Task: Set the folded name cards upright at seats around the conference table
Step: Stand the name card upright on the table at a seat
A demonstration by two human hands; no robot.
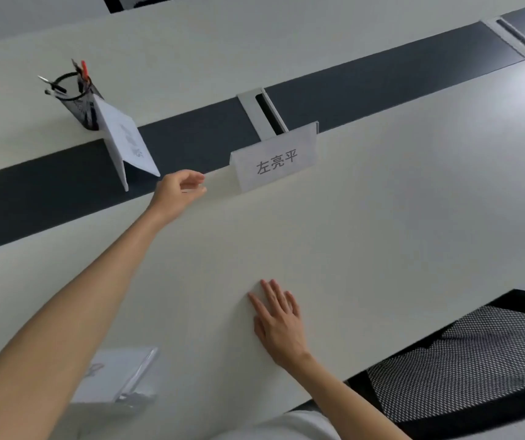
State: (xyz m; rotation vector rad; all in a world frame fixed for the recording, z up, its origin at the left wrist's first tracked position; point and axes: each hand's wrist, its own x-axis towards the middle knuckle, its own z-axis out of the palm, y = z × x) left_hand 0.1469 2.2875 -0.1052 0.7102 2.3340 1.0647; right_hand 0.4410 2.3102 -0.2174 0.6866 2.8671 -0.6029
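Note:
A folded name card [274, 160] with dark printed characters stands upright on the white conference table [397, 217], just in front of the dark centre strip. My left hand [180, 188] reaches out to its left, fingers curled and apart, a small gap from the card, holding nothing. A second folded name card [127, 141] stands upright on the dark strip further left, turned sideways. My right hand [278, 319] lies flat on the table near me, fingers spread. A stack of name cards [118, 373] lies at the near left edge, partly hidden by my left arm.
A black mesh pen holder [78, 103] with pens stands behind the left card. A cable hatch [262, 111] sits in the dark strip [381, 81] behind the middle card, another hatch [513, 33] far right. A black mesh chair back [464, 363] is at lower right.

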